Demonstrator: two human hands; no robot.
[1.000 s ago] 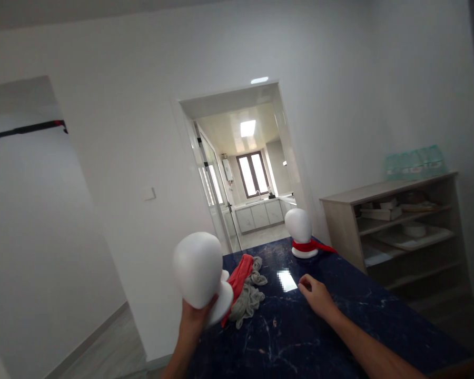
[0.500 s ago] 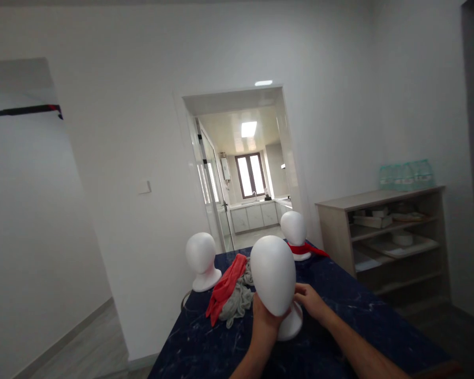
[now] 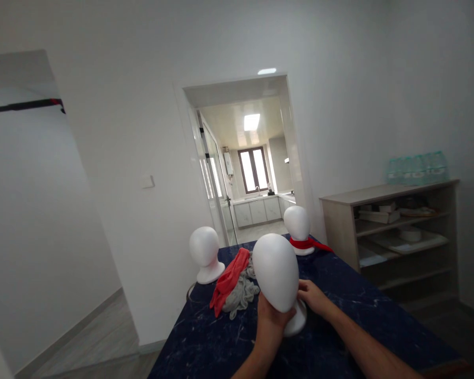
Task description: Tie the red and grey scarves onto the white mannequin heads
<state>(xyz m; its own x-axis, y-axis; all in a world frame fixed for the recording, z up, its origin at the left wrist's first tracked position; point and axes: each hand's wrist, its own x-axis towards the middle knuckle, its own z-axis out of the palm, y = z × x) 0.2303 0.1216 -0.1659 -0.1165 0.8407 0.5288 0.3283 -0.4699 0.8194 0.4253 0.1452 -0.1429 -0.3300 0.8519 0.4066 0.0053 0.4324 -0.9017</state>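
A white mannequin head (image 3: 275, 268) stands near the middle of the dark blue table. My left hand (image 3: 272, 318) wraps round its neck just under the chin. On the other side, my right hand (image 3: 315, 299) has its bent fingers against the side of the neck, the tips partly hidden behind the head. Left of this head lie a coral-red cloth (image 3: 231, 279) and a crumpled grey cloth (image 3: 240, 297), heaped together. Farther back on the right, a second white head (image 3: 297, 222) wears a red cloth band (image 3: 302, 243) round its neck.
Another white mannequin head (image 3: 204, 250) is at the table's left edge. The table (image 3: 209, 347) has a marbled dark blue top. To the right is a wooden shelf unit (image 3: 339, 226) with bottled water (image 3: 417, 169) on it. A doorway opens onto a kitchen behind.
The view has shifted slightly, so everything sits a little higher and farther right. Both hands stay at the neck of the near mannequin head.
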